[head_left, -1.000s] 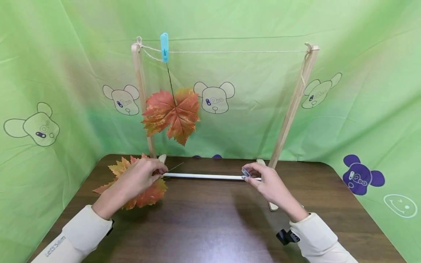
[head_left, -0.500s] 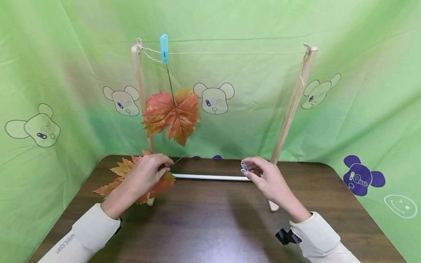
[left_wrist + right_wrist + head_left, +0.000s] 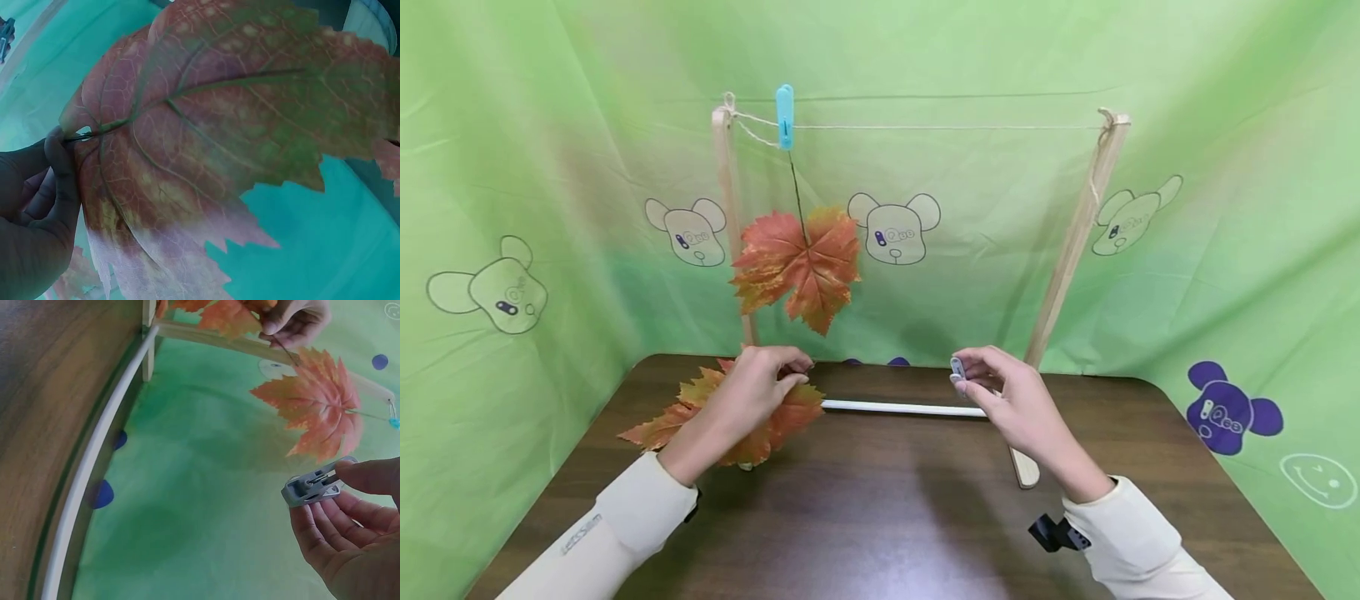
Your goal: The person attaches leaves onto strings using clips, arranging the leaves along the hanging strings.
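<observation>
My left hand point(image 3: 752, 392) pinches the stem end of an orange-red artificial maple leaf point(image 3: 206, 106), whose blade spreads out below and behind the fingers. In the right wrist view the leaf's thin stem sticks out past the fingertips. Across from it, my right hand point(image 3: 1011, 396) holds a small grey clothespin point(image 3: 312, 485) between thumb and fingers. Another maple leaf point(image 3: 801, 262) hangs by its stem from a light-blue clothespin point(image 3: 785, 117), which is clipped on the string point(image 3: 940, 127) near its left end.
Two wooden posts point(image 3: 1078, 242) hold up the string, their feet standing on the brown table point(image 3: 880, 500). A white rod point(image 3: 902, 408) runs low between the posts, behind my hands. Green cloth point(image 3: 985, 50) with printed bear heads surrounds the table.
My left hand has lifted the leaf and carried it to the right, off the white rod's left end. My right hand has risen slightly with the grey clothespin.
</observation>
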